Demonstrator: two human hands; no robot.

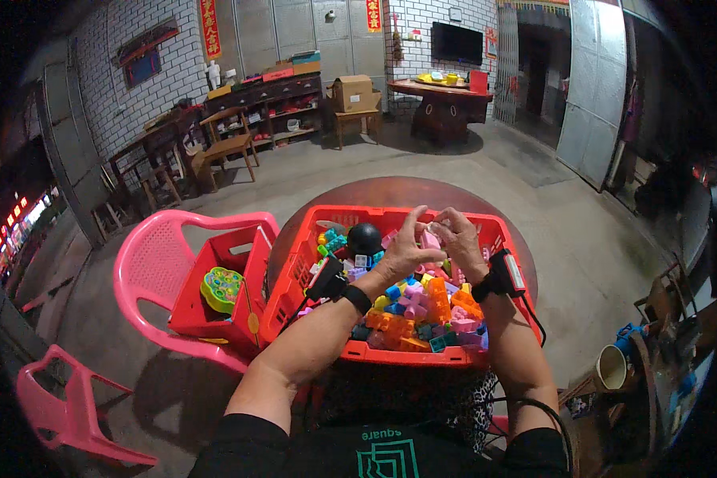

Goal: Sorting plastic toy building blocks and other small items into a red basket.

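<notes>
Above a red plastic crate full of colourful toy building blocks, my two hands meet near its far side. My left hand and my right hand both have their fingertips closed around a small pink toy block. Its exact shape is partly covered by the fingers. A black ball lies among the blocks, left of my left hand. Orange blocks lie in the pile below my hands. Each wrist wears a black strap with a small device on it.
The crate stands on a round brown table. To the left, a pink plastic chair holds a red box with a green toy. A smaller pink chair stands at lower left. A beige bucket is at the right.
</notes>
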